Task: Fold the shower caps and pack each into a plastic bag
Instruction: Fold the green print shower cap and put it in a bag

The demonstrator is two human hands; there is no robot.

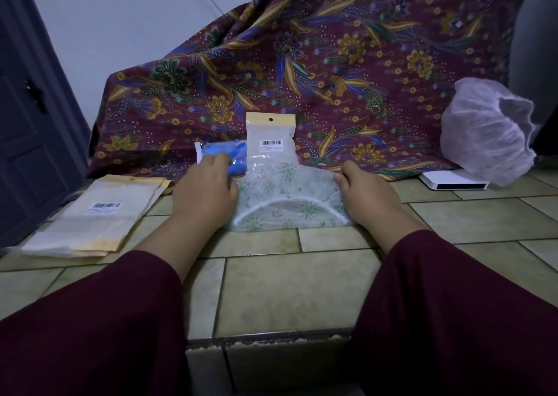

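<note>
A translucent shower cap with green prints [287,196] lies folded into a half circle on the tiled floor, its white elastic rim curving toward me. My left hand [205,190] rests on its left end, and my right hand [367,193] holds its right end with the thumb on top. Behind it a packed bag with a yellow header and barcode [270,142] leans on the patterned cloth. A bagged blue cap [225,154] lies just beyond my left fingers. A white cap [486,133] sits puffed open at the far right.
A stack of empty plastic bags with yellow strips [96,217] lies on the floor at the left. A maroon floral cloth [302,63] drapes the back. A flat white box [453,181] sits under the white cap. A dark door [27,124] stands at left.
</note>
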